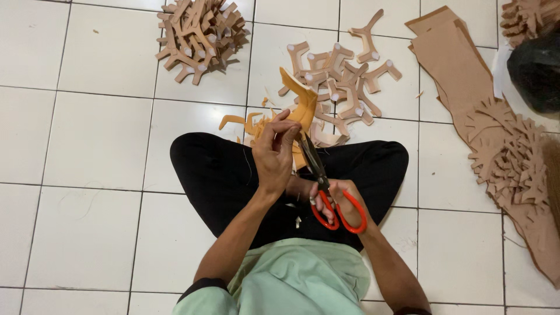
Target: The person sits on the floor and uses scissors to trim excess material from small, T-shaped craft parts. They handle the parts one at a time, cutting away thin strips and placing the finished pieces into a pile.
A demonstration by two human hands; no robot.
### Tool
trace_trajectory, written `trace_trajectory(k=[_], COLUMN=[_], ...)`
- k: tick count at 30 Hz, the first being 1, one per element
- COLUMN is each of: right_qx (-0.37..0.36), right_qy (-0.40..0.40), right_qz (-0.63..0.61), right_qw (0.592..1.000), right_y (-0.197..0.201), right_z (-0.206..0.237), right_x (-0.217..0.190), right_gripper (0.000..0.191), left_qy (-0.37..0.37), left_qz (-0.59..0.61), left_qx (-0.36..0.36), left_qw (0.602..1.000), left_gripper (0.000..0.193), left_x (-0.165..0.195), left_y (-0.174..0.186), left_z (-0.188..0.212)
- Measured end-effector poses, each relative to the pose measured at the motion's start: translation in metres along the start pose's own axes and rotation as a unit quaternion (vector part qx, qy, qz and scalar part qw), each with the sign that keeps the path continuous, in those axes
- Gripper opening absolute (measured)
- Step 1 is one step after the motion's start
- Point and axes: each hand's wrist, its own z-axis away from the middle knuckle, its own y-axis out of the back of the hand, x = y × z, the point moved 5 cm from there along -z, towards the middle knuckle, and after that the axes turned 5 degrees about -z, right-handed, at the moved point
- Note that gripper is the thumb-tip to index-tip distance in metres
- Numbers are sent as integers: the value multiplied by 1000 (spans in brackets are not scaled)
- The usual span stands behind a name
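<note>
My left hand (275, 153) pinches a tan, Y-shaped foam piece (303, 102) and holds it up above my crossed legs (216, 175). My right hand (337, 201) grips red-handled scissors (326, 192), fingers through the loops. The dark blades point up and away, meeting the lower edge of the tan piece. Orange-tan offcuts (245, 123) lie on the floor just beyond my knees.
White tiled floor (93, 140) all around. A heap of tan Y-shaped pieces (197, 34) lies far left, a looser spread (344, 76) at centre. Brown sheets and cut shapes (496, 134) run down the right side, with a black bag (536, 67) at the top right.
</note>
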Motion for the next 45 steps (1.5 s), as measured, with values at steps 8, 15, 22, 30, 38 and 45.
trace_trajectory(k=[8,15,22,30,38,45], right_qx=[74,224,287,282,260,254], right_qy=[75,299,313,393,343,232], right_qz=[25,151,175,327,198,-41], right_qw=[994,915,888,812,881,938], right_y=[6,15,-3,-32,-26,-10], right_z=[1,-42,-41,-18,-15,-27], right_x=[-23,-78,-86,-89,-80,-67], right_gripper=[66,27,23,25,23,26], left_qy=[78,224,-59,149,91,135], left_qz=[16,109,-127,61,93,189], left_qx=[-47,-170,-115,-114,-170,-221], left_qw=[996,953,983,980,977,947], left_gripper=[9,15,45,25,9,10], left_x=[-9,-20,32,0,4,3], left_y=[7,-14,-10,-33,-24,-16], left_z=[4,47,37,26,27,22])
